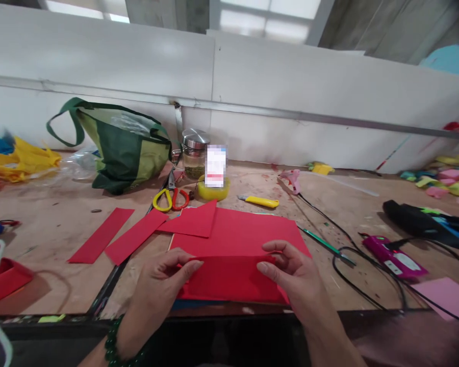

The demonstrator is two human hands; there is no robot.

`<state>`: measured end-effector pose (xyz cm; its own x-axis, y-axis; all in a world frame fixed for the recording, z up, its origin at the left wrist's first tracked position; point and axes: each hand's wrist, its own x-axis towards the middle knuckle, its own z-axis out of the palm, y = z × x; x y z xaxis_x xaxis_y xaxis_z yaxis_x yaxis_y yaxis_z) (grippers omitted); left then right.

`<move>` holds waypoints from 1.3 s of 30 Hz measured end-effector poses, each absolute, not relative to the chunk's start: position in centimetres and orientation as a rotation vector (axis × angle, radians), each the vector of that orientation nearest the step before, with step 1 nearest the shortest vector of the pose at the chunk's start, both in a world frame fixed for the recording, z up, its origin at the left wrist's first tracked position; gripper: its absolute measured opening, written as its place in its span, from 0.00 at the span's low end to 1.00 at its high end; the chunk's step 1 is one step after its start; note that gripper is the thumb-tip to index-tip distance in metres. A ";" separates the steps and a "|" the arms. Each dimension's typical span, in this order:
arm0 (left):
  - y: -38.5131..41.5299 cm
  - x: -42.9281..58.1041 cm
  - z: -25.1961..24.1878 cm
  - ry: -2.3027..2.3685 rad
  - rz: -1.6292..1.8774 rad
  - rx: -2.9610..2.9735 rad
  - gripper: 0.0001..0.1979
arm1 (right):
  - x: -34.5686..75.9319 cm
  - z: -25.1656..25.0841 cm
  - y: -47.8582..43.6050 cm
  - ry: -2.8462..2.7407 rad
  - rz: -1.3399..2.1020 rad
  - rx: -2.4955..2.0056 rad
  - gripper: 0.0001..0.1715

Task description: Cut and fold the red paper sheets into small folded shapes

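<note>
Between my two hands I hold a strip of red foam sheet or card [231, 275] by its top corners. My left hand [166, 278] pinches its left end between thumb and fingers. At the right end, my right hand [290, 270] pinches it the same way. Behind and under the strip lies a larger red sheet [252, 229] on the table. Smaller red pieces lie to the left: an angular piece [197, 221] overlapping the sheet, and two strips, one nearer [137, 238] and one farther left [102, 235].
Beyond the sheet lie scissors [172, 196], a yellow utility knife [262, 202] and a pink glue gun [290, 179]. A green pen-like tool [323, 242], cables and a magenta power strip [396, 259] are on the right. A green bag [117, 158] and a glass jar [194, 163] stand behind.
</note>
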<state>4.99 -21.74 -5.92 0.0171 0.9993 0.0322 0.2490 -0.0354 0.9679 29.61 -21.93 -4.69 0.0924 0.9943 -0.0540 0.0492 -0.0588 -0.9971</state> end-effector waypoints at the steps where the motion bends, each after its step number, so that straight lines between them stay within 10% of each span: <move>1: -21.7 5.0 -5.9 1.363 1.094 1.435 0.16 | 29.6 -4.6 -22.0 -1.153 1.134 -1.331 0.23; 39: -22.0 5.1 -5.5 1.293 1.200 1.453 0.11 | 29.6 -5.3 -21.4 -1.030 1.062 -1.368 0.21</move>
